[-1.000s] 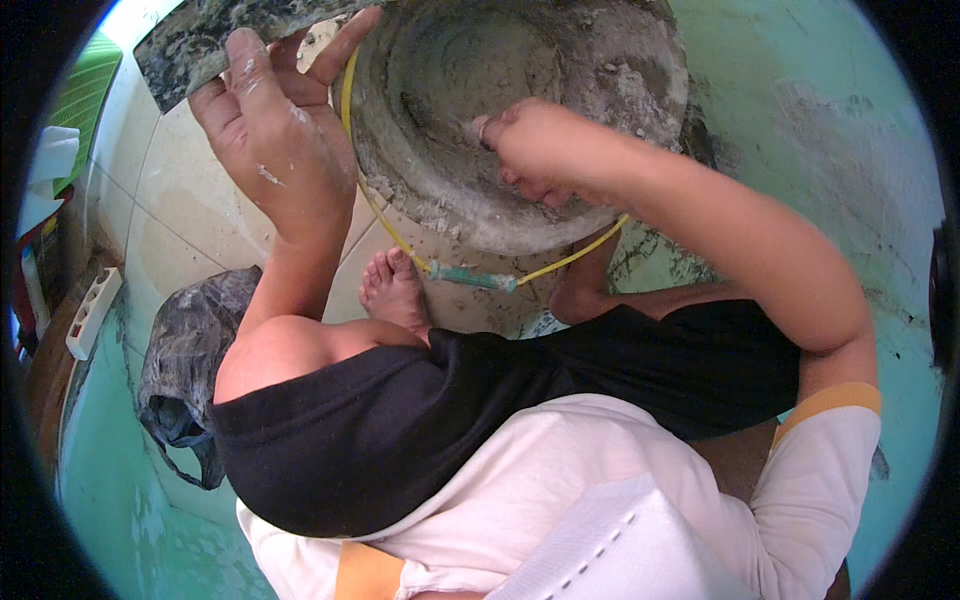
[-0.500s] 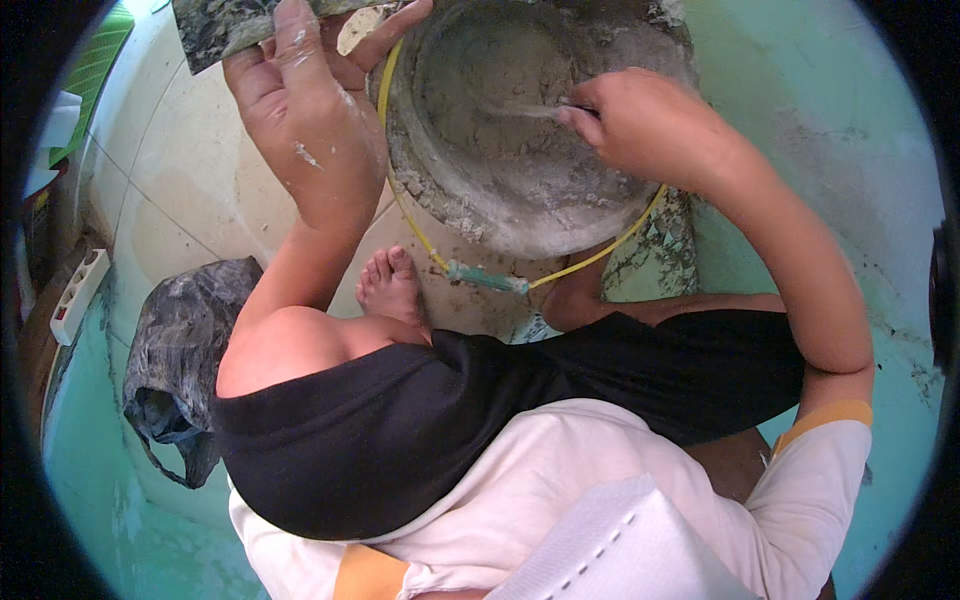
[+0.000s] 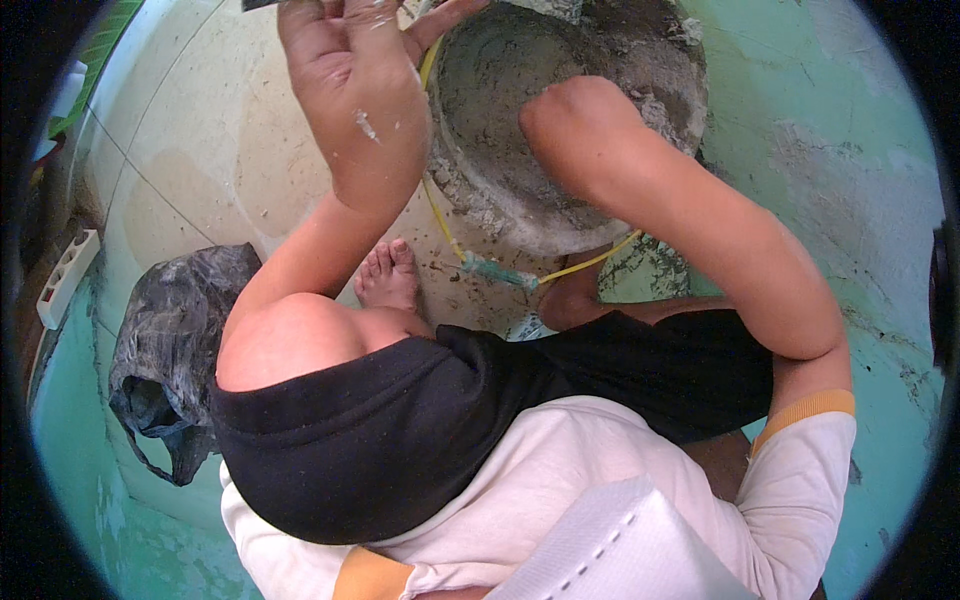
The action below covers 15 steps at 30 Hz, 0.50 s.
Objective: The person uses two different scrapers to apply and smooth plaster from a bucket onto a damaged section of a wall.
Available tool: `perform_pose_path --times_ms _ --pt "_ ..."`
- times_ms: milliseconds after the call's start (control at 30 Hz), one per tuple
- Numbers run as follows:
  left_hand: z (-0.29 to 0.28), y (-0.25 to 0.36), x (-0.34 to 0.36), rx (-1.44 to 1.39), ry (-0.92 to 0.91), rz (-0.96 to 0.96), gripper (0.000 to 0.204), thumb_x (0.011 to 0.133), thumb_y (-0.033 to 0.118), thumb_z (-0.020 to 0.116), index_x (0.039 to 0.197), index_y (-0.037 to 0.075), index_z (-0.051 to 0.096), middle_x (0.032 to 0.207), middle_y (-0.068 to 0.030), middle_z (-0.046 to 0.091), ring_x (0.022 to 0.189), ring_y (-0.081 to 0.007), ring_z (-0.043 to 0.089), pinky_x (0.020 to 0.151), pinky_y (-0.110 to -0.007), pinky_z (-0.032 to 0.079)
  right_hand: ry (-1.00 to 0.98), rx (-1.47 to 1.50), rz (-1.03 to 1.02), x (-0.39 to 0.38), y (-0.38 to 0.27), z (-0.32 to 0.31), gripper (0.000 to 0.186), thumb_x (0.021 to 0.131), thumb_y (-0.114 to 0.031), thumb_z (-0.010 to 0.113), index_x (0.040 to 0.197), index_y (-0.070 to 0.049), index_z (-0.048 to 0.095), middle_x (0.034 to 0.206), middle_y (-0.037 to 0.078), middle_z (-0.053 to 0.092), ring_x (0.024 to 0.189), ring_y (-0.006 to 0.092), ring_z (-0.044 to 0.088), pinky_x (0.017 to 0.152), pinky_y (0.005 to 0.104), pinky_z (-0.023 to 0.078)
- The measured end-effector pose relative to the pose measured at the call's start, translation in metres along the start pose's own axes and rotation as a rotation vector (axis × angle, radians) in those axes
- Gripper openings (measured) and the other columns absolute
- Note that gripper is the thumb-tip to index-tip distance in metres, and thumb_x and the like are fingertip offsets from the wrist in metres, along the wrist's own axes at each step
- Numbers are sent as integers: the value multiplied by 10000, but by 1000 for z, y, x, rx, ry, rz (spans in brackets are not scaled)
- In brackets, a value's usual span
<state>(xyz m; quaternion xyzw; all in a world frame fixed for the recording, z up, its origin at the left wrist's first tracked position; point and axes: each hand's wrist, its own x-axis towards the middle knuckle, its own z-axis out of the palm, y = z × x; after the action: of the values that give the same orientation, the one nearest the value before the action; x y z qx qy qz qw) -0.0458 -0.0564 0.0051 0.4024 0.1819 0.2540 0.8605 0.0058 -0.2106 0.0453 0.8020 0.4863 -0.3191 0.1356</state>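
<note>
A round bucket [image 3: 560, 228], its inside and rim caked with grey mortar, stands at the top of the view. My right hand [image 3: 580, 115] is over its opening, closed and turned so that its back hides the fingers. The thin grey tool it gripped a moment ago is out of sight beneath it. My left hand [image 3: 365, 95], dotted with white smears, is raised at the bucket's left rim. It holds a flat dark board [image 3: 258, 3], of which only a corner shows at the top edge. The bucket's yellow handle [image 3: 590, 262] with a teal grip hangs toward me.
A crumpled black plastic bag [image 3: 180, 330] lies left of my knee. Beyond it, a white power strip [image 3: 68, 280] sits along the wall. My bare foot [image 3: 388, 275] rests on stained beige tiles [image 3: 190, 150] close to the bucket. A green patchy surface [image 3: 800, 150] lies to the right.
My left hand has moved up and right, taking the board almost out of view. The right hand has turned over and shifted slightly left, so its tool no longer shows.
</note>
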Motion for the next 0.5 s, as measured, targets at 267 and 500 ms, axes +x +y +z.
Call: perform_pose_path --times_ms 267,500 --pt "2 1 -1 2 20 -26 183 1073 162 491 1190 32 437 1064 -145 643 1016 -298 677 900 -603 588 -64 120 225 0 -2 -3 150 762 -69 648 827 37 730 844 271 704 867 423 709 794 498 575" --pt "3 2 -2 -2 17 -25 218 1076 183 490 1212 24 428 1080 -151 640 1017 -294 681 901 -570 593 39 306 303 11 1 0 222 854 -166 652 925 23 745 901 276 710 895 428 701 837 507 561"
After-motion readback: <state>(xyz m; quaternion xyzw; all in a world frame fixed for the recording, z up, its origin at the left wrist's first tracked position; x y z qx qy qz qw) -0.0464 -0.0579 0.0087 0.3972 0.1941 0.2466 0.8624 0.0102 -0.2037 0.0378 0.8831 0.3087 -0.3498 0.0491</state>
